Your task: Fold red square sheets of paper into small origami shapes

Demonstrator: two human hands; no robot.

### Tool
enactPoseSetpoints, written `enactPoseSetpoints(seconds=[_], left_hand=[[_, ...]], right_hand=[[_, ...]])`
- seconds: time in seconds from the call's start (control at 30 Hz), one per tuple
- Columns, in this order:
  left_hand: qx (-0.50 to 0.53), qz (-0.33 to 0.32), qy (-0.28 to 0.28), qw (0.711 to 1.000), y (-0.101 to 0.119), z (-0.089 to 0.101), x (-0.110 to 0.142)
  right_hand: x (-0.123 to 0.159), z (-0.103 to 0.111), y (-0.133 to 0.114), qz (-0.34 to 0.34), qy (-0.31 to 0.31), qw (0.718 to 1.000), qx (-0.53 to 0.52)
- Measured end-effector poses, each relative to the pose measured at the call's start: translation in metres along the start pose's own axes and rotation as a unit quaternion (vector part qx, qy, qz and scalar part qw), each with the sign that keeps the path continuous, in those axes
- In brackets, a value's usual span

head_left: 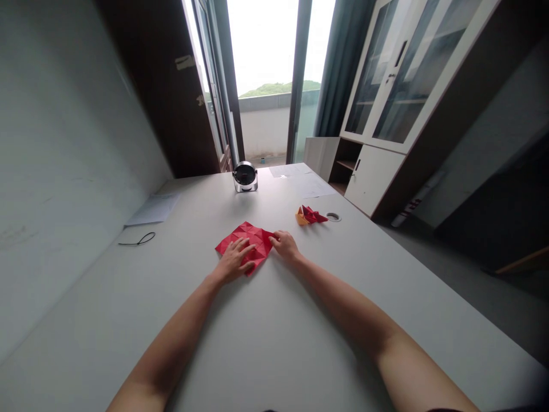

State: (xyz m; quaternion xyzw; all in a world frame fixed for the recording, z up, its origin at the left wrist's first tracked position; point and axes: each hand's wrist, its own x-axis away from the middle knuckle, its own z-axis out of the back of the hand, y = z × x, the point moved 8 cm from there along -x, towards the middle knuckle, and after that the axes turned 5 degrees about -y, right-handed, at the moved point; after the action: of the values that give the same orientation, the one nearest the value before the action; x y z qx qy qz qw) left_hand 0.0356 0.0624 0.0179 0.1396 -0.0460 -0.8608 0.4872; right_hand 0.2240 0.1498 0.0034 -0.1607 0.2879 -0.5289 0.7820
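Note:
A red sheet of origami paper lies spread on the white table, turned cornerwise and crossed by fold creases. Flat on its lower left part rests my left hand, fingers stretched out and apart. My right hand pinches the sheet's right corner between thumb and fingers, lifting it slightly. Beyond my right hand sits a folded paper piece in red and orange, touched by neither hand.
A round black and silver device on a stand is at the table's far end. White papers and a black cable tie lie at left. More papers lie far right, near a cable hole. A cabinet stands beyond.

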Motion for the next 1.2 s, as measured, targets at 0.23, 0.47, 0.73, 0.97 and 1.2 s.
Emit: enactPoseSetpoints(seconds=[0.23, 0.47, 0.73, 0.97, 1.2], left_hand=[[-0.008, 0.107, -0.075, 0.991, -0.040, -0.021, 0.007], [-0.037, 0.294, 0.000, 0.955, -0.109, 0.000, 0.030], [-0.078, 0.308, 0.147, 0.937, -0.114, 0.037, 0.040], [-0.065, 0.263, 0.067, 0.960, -0.097, 0.016, 0.028], [-0.059, 0.295, 0.111, 0.947, -0.108, 0.029, 0.037]], right_hand=[[-0.006, 0.017, 0.024, -0.077, 0.046, 0.994, 0.061], [-0.007, 0.081, 0.059, -0.113, 0.214, 0.961, 0.137], [-0.006, 0.083, 0.102, -0.206, 0.196, 0.946, 0.157], [-0.010, 0.075, 0.104, -0.196, 0.154, 0.962, 0.109], [-0.008, 0.045, 0.039, -0.018, 0.073, 0.995, 0.063]])
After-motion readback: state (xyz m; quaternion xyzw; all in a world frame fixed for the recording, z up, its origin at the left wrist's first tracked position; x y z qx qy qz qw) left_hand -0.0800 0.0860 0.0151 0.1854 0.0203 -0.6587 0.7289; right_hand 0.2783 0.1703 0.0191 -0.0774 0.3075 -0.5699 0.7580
